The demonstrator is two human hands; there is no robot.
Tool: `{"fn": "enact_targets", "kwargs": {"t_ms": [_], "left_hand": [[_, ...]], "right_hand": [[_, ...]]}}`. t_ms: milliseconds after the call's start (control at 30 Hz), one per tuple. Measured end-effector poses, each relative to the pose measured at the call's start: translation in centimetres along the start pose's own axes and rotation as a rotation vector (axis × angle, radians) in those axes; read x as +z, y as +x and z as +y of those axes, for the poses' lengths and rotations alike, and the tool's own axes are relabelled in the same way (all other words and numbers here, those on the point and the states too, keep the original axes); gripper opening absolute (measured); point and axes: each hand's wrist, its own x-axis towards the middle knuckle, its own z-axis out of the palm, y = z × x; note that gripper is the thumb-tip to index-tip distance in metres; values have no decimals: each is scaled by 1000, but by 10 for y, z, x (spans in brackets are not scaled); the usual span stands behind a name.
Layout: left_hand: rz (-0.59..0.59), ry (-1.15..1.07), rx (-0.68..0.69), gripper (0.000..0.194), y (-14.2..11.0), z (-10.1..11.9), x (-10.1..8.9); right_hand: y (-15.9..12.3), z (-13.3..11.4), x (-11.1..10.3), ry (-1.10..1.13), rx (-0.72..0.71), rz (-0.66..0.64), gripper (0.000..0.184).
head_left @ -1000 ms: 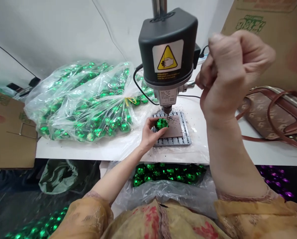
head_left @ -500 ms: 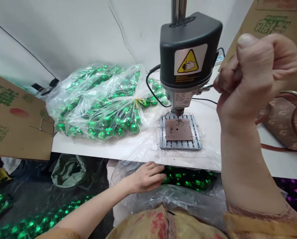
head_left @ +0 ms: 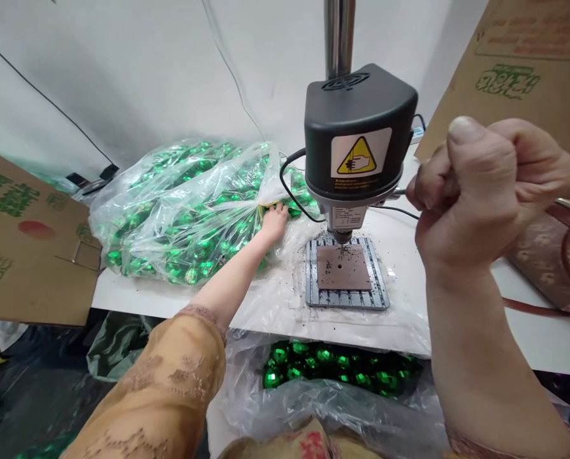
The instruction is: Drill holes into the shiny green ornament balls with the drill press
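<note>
My left hand [head_left: 274,221] reaches across the bench to the gathered neck of a clear plastic bag [head_left: 155,239], beside its yellow tie [head_left: 262,209]. Its fingers stretch forward, slightly bent, next to shiny green faceted balls [head_left: 294,207]. Nothing shows in them, though the fingertips are partly hidden. Raised at the right, my right hand [head_left: 471,185] is closed around the feed lever [head_left: 400,192] of a black bench drill press [head_left: 359,105]. Below the chuck [head_left: 342,236], a brown square plate [head_left: 330,277] with a hole lies on the slotted metal base [head_left: 380,299], sprinkled with dark shavings.
More green balls [head_left: 337,366] lie in an open plastic bag [head_left: 323,408] at my lap, below the bench edge. Cardboard boxes [head_left: 36,242] flank the bench on both sides. A patterned handbag [head_left: 543,268] lies at right. A black cable [head_left: 285,169] loops beside the drill.
My left hand has moved from the green balls at my lap up and forward to the tied bag. My right hand stays on the lever; the view has tilted up slightly.
</note>
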Motion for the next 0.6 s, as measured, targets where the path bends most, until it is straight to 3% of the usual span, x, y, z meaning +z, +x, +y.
{"fn": "enact_targets", "kwargs": {"t_ms": [100,200,300,433,600], "left_hand": [[1,-14,-19,17,7,-4,2],[4,-46,-22,26,-2,-4,0],[-10,-383,-111,32,-26,0,-3],[-147,-1012,-273,42,-68,15,-8],[-213,-1222,-308,50,-100,38,-1]], "right_hand": [[1,3,0,37,-35,4,43],[2,5,0,42,-58,8,43],[0,2,0,30,-43,1,43],[-3,-4,1,12,8,-13,43],[-2,0,0,50,-36,-14,44]]}}
